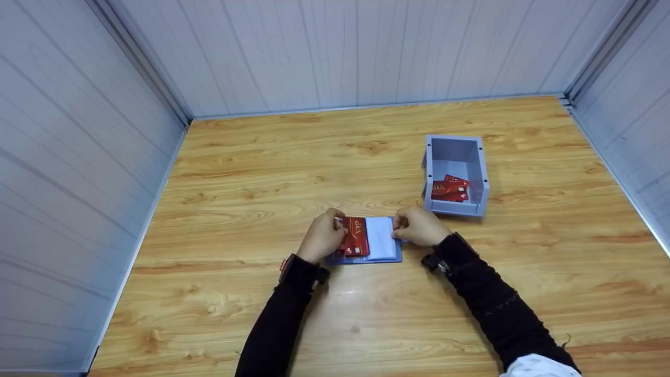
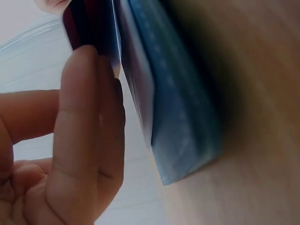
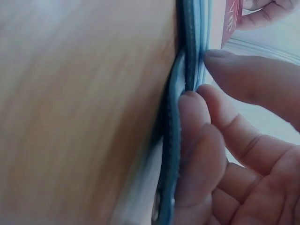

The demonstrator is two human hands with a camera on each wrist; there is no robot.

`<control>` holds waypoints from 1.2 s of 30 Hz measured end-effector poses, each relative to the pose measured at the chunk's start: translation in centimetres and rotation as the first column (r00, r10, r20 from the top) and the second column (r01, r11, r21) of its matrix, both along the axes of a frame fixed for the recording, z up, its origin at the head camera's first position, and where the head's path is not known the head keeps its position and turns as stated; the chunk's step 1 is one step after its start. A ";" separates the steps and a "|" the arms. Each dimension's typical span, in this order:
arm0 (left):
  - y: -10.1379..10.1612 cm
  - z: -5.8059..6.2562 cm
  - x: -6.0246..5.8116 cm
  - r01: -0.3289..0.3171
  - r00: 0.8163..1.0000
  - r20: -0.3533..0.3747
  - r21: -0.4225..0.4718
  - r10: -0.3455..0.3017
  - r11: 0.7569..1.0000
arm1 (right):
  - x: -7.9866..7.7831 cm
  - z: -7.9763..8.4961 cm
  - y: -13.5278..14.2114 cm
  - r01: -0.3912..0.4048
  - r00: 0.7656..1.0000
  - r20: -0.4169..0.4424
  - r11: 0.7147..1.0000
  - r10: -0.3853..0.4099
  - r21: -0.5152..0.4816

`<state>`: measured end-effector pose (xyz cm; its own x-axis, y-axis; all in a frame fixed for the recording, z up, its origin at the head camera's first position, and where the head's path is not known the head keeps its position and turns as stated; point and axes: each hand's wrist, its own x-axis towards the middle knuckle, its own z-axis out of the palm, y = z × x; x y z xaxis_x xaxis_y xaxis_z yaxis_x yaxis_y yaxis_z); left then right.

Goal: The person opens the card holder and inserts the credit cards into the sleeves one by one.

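A blue card holder (image 1: 399, 258) lies spread on the table, its pale clear sleeves (image 1: 380, 238) facing up. Over its left half is a red VIP card (image 1: 357, 235); my left hand (image 1: 322, 235) pinches that card by its left edge. In the left wrist view the card (image 2: 77, 23) stands tilted up from the sleeves, between the fingertips. My right hand (image 1: 421, 226) grips the holder's right edge, thumb on the sleeves. Seen from the right wrist, a blue strap (image 3: 171, 140) of the holder runs beside the curled fingers (image 3: 201, 164).
A grey plastic bin (image 1: 455, 209) stands behind my right hand, with several red cards (image 1: 449, 191) inside. The wood-grain table (image 1: 251, 173) is bounded by white panel walls (image 1: 335, 57) at the back and both sides.
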<state>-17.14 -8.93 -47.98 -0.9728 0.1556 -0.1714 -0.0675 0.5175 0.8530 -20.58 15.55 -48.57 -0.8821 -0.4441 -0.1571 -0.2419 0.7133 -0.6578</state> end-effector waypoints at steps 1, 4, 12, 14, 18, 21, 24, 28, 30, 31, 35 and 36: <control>0.0 0.0 0.0 0.002 1.000 -0.007 -0.004 -0.002 1.000 | 0.0 0.0 0.0 0.000 1.000 0.002 1.000 0.000 0.000; 0.2 0.0 0.1 0.004 1.000 -0.018 -0.012 -0.005 1.000 | 0.0 0.0 0.1 -0.001 1.000 0.005 1.000 0.001 -0.001; 0.4 0.0 0.2 0.027 1.000 -0.006 -0.013 -0.027 1.000 | 0.0 0.0 0.1 -0.001 1.000 -0.019 1.000 0.001 -0.001; 0.5 0.0 0.3 0.030 1.000 -0.003 -0.014 -0.030 0.999 | 0.0 -0.1 0.1 -0.003 1.000 -0.024 1.000 0.003 0.001; 0.6 0.0 0.2 0.039 0.999 0.003 -0.016 -0.039 0.999 | -0.1 -0.1 0.1 -0.004 1.000 -0.019 1.000 0.004 0.007; 0.8 0.0 0.2 0.046 0.999 -0.008 -0.037 -0.046 0.998 | -0.1 -0.1 0.1 -0.002 1.000 -0.016 1.000 0.002 0.009; 1.0 0.0 0.3 0.050 0.998 -0.034 -0.093 -0.054 0.994 | 0.0 -0.1 0.1 0.001 1.000 -0.008 1.000 -0.001 0.005; 1.3 0.1 0.2 0.053 0.998 -0.039 -0.123 -0.058 0.991 | 0.0 0.0 0.1 -0.002 1.000 0.005 1.000 0.002 0.002; 1.5 0.1 0.3 0.056 0.998 -0.018 -0.095 -0.058 0.994 | 0.0 0.0 0.1 -0.004 1.000 0.008 1.000 0.004 0.003; 1.6 0.1 0.3 0.057 0.998 -0.009 -0.082 -0.058 0.995 | -0.1 0.0 0.1 -0.005 1.000 0.007 1.000 0.005 0.004; 1.8 0.1 0.4 0.068 0.998 0.014 -0.044 -0.068 0.997 | -0.1 -0.1 0.1 -0.007 1.000 0.011 1.000 0.007 0.005; 1.8 0.1 0.4 0.071 0.997 0.012 -0.042 -0.070 0.997 | -0.1 -0.1 0.1 -0.009 1.000 0.012 1.000 0.008 0.004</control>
